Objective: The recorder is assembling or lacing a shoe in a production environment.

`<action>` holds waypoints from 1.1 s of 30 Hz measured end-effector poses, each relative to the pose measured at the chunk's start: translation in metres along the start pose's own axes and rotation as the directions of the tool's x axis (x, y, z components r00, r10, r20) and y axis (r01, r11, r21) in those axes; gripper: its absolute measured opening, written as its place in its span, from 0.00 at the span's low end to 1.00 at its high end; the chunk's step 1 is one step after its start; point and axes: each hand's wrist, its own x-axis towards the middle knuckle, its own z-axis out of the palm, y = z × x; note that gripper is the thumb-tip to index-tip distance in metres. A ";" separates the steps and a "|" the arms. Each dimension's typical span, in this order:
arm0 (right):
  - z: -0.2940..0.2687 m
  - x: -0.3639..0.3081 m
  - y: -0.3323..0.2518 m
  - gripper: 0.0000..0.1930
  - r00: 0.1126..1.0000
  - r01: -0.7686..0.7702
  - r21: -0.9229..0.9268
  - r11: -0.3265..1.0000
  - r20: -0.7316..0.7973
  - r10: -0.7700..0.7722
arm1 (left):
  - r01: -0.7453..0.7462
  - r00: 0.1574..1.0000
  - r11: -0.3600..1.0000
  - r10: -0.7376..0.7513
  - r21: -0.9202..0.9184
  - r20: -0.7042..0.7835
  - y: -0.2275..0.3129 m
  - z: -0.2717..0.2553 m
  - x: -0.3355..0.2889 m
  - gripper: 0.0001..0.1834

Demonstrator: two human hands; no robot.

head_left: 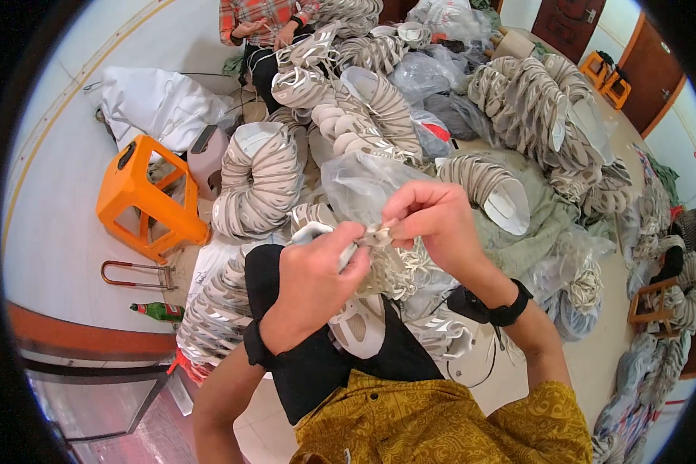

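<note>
A small pale piece (376, 236) is held in the air above the lap, between the two hands. The left hand (313, 271) covers part of it from 8 o'clock; a light edge also shows under the palm, but I cannot tell if it belongs to the same piece. The right hand (438, 224) comes in from 2 o'clock.

Just past the piece, at 5 o'clock, hangs a bunch of cream laces (398, 274), partly hidden by the hands. At 6 o'clock a shoe upper (359, 329) lies on the lap. A clear bag (361, 182) sits close behind at 12 o'clock.

Farther out, a curled stack (274, 182) of uppers stands at 10 o'clock and a shorter roll (491, 185) at 2, beside a green cloth (522, 243) at 3. An orange stool (151, 236) is at 9, a green bottle (161, 311) at 8. A co-worker (263, 15) in a plaid shirt sits at 11.

The piece lies right at the fingertips: the left fingers are pinched on its near-left end, the right thumb and finger on its right end.
</note>
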 end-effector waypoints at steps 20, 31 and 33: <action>0.001 0.003 0.001 0.08 0.923 0.385 -0.738 0.554 0.290 -0.254 | 0.418 0.897 0.532 -0.372 -0.737 0.240 -0.015 0.005 -0.001 0.06; -0.015 0.040 -0.024 0.21 0.929 0.131 0.561 0.817 0.217 -0.299 | 0.499 0.863 0.494 -0.362 -0.712 0.353 -0.014 0.002 -0.005 0.05; -0.039 0.061 -0.053 0.26 0.925 0.313 0.670 0.673 -0.054 -0.376 | 0.493 0.857 0.412 -0.380 -0.766 0.347 -0.017 0.002 -0.007 0.05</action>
